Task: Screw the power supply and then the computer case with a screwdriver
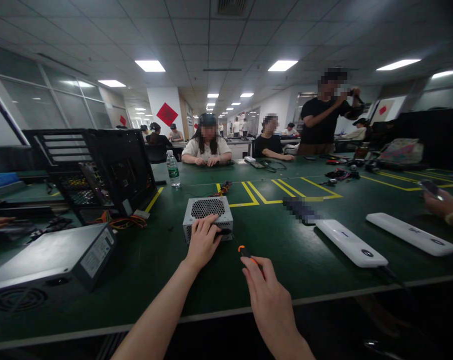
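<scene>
A small grey power supply unit [207, 207] with a perforated metal vent on top stands in front of me on the green table. My left hand [203, 240] lies over its near right edge, fingers bent against the casing and holding it. Close to those fingertips is a dark part [224, 231] on the near side; I cannot tell exactly what it is. My right hand [266, 290] is closed around the orange and black handle of a screwdriver [243, 251]. Its thin shaft points up and left at the unit; whether the tip touches is unclear. Coloured cables [224, 188] lie behind the unit.
Left stand an open black computer case [102, 170] and a larger power supply [57, 265]. A water bottle [173, 170] stands behind. White power banks [350, 242] lie right, near another person's hand [442, 202] holding a phone. People sit and stand across the green table [166, 300].
</scene>
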A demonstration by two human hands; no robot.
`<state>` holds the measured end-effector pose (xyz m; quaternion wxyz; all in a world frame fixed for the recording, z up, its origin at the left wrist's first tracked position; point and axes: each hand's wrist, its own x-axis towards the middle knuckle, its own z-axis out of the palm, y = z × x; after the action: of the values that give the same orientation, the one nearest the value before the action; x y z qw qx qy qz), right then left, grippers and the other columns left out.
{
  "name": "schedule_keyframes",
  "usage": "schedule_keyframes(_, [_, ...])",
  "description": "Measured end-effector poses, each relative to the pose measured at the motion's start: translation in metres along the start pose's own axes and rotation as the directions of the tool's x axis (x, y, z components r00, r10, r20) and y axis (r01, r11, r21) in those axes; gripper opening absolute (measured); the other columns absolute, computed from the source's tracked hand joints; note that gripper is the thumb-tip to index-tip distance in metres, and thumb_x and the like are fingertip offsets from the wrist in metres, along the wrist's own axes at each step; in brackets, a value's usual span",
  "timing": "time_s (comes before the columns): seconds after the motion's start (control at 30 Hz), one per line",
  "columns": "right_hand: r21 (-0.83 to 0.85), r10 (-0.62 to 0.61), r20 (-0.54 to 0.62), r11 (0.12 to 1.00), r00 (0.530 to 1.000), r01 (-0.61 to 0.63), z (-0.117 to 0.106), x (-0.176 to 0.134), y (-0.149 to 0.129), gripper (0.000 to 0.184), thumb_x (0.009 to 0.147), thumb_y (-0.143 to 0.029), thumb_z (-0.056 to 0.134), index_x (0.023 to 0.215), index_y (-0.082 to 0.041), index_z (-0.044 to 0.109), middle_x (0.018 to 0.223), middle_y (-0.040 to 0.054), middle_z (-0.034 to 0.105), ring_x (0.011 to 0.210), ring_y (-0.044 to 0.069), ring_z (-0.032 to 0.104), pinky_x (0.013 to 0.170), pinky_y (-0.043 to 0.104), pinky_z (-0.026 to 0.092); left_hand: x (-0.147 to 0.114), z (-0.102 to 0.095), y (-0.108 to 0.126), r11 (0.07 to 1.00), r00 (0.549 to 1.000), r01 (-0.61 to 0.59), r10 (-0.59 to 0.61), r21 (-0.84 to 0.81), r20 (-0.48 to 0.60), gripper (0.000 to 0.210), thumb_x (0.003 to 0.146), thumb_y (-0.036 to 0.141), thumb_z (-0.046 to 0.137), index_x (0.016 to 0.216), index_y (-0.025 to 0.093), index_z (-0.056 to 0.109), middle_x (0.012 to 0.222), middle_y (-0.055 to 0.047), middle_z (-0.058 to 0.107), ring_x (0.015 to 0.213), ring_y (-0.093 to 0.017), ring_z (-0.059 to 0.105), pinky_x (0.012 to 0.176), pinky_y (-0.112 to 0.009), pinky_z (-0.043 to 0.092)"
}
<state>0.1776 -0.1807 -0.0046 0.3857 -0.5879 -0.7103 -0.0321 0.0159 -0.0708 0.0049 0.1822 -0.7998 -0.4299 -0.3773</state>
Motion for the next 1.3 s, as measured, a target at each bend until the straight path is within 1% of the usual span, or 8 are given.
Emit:
schedule_keyframes(0.13, [0.026, 0.030, 0.018, 0.999, 0.999, -0.031, 0.000, 0.002, 0.000, 0.028, 0.085, -0.031, 0.037, 0.106, -0.021, 0.052, 0.092, 0.0092, 0.053, 0.066, 0.018, 0.058, 0.049, 0.028, 0.047, 0.000, 0.000, 0.000, 1.000, 1.000, 0.004, -0.004, 0.008, 0.010, 0.009, 0.074, 0.016, 0.052, 0.082, 0.020, 0.055, 0.119, -0.008, 0.049, 0.114, -0.023, 0.040, 0.091, -0.042, 0.030])
schedule_keyframes(0.27, [0.120, -0.049, -0.039, 0.991, 0.998, 0.053, 0.005, -0.004, -0.003, 0.030, 0.084, -0.022, 0.034, 0.112, -0.021, 0.046, 0.116, 0.0126, 0.044, 0.099, 0.024, 0.052, 0.074, 0.038, 0.048, 0.000, -0.001, 0.000, 1.000, 1.000, 0.002, -0.003, 0.013, 0.011, 0.008, 0.074, 0.016, 0.052, 0.081, 0.020, 0.055, 0.118, -0.008, 0.050, 0.113, -0.023, 0.041, 0.091, -0.042, 0.030])
schedule_keyframes(0.33, [0.125, -0.106, -0.032, 0.986, 0.994, 0.109, 0.006, -0.005, -0.004, 0.032, 0.085, -0.018, 0.032, 0.115, -0.020, 0.044, 0.116, 0.0126, 0.046, 0.102, 0.024, 0.050, 0.079, 0.039, 0.046, 0.000, 0.000, 0.000, 1.000, 1.000, 0.004, -0.004, 0.011, 0.010, 0.009, 0.073, 0.015, 0.053, 0.081, 0.020, 0.055, 0.118, -0.009, 0.050, 0.113, -0.023, 0.041, 0.091, -0.043, 0.030])
schedule_keyframes(0.57, [-0.018, -0.010, 0.017, 1.000, 1.000, 0.011, -0.006, 0.010, -0.001, 0.023, 0.086, -0.030, 0.035, 0.100, -0.020, 0.051, 0.088, 0.0086, 0.058, 0.069, 0.019, 0.059, 0.056, 0.030, 0.048, -0.001, 0.000, -0.001, 1.000, 1.000, 0.015, -0.015, 0.010, 0.017, 0.010, 0.072, 0.016, 0.054, 0.081, 0.020, 0.054, 0.119, -0.008, 0.049, 0.114, -0.022, 0.040, 0.092, -0.041, 0.030])
schedule_keyframes(0.77, [-0.024, -0.172, -0.033, 0.985, 0.985, 0.172, -0.010, 0.006, -0.003, 0.028, 0.085, -0.020, 0.031, 0.109, -0.015, 0.046, 0.113, 0.0137, 0.049, 0.099, 0.021, 0.053, 0.077, 0.036, 0.049, 0.000, -0.001, 0.000, 1.000, 1.000, 0.010, -0.011, 0.014, 0.022, 0.010, 0.073, 0.016, 0.054, 0.082, 0.020, 0.054, 0.119, -0.008, 0.050, 0.113, -0.022, 0.040, 0.092, -0.040, 0.029])
schedule_keyframes(0.9, [-0.105, -0.307, 0.020, 0.946, 0.952, 0.307, 0.000, -0.001, -0.005, 0.031, 0.085, -0.015, 0.030, 0.113, -0.014, 0.045, 0.117, 0.0148, 0.048, 0.100, 0.021, 0.054, 0.078, 0.035, 0.049, 0.000, -0.001, 0.000, 1.000, 1.000, 0.007, -0.007, 0.017, 0.016, 0.009, 0.072, 0.017, 0.055, 0.081, 0.020, 0.054, 0.119, -0.008, 0.050, 0.113, -0.022, 0.040, 0.092, -0.040, 0.030])
schedule_keyframes(1.13, [-0.130, -0.177, -0.053, 0.977, 0.983, 0.169, -0.006, 0.008, -0.001, 0.028, 0.089, -0.027, 0.029, 0.104, -0.016, 0.050, 0.086, 0.0091, 0.060, 0.065, 0.016, 0.061, 0.053, 0.026, 0.051, -0.001, 0.000, -0.002, 1.000, 1.000, 0.008, -0.008, 0.016, 0.019, 0.010, 0.072, 0.016, 0.055, 0.081, 0.019, 0.054, 0.119, -0.007, 0.050, 0.114, -0.022, 0.040, 0.093, -0.041, 0.029])
schedule_keyframes(1.3, [-0.033, -0.181, -0.009, 0.983, 0.984, 0.180, -0.013, 0.004, -0.006, 0.029, 0.086, -0.021, 0.029, 0.110, -0.016, 0.045, 0.107, 0.0132, 0.052, 0.092, 0.020, 0.058, 0.069, 0.032, 0.053, -0.001, 0.001, -0.002, 1.000, 1.000, 0.011, -0.011, 0.014, 0.011, 0.011, 0.071, 0.015, 0.055, 0.081, 0.019, 0.054, 0.119, -0.007, 0.050, 0.113, -0.022, 0.040, 0.092, -0.040, 0.029])
